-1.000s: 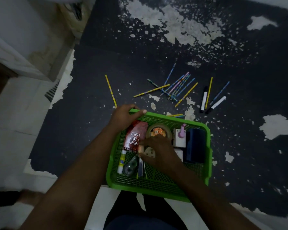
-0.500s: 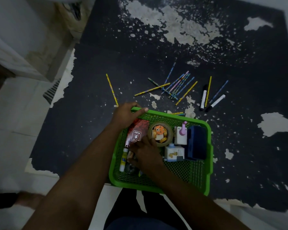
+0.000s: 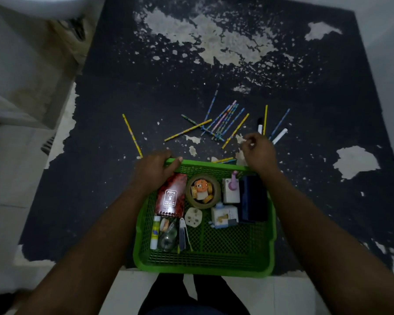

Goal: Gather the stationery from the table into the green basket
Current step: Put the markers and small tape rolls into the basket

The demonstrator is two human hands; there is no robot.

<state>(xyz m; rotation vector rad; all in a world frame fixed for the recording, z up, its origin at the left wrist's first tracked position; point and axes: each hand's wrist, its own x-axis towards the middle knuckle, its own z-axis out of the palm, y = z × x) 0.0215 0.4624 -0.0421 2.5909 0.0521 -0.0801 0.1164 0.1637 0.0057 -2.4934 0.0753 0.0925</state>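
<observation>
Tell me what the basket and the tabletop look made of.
Basket: probably moulded plastic, glossy green, with open mesh walls and floor. Tabletop: matt dark coating, flaking in patches off a pale layer beneath; base material unclear.

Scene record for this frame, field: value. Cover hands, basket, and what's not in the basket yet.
left hand: grips the far-left rim of the green basket
right hand: past the basket's far rim, over the table, fingers loosely curled, nothing visible in it
in basket: red notebook, tape roll, glue stick, other small items
on table: pencil cluster, lone yellow pencil, markers
</observation>
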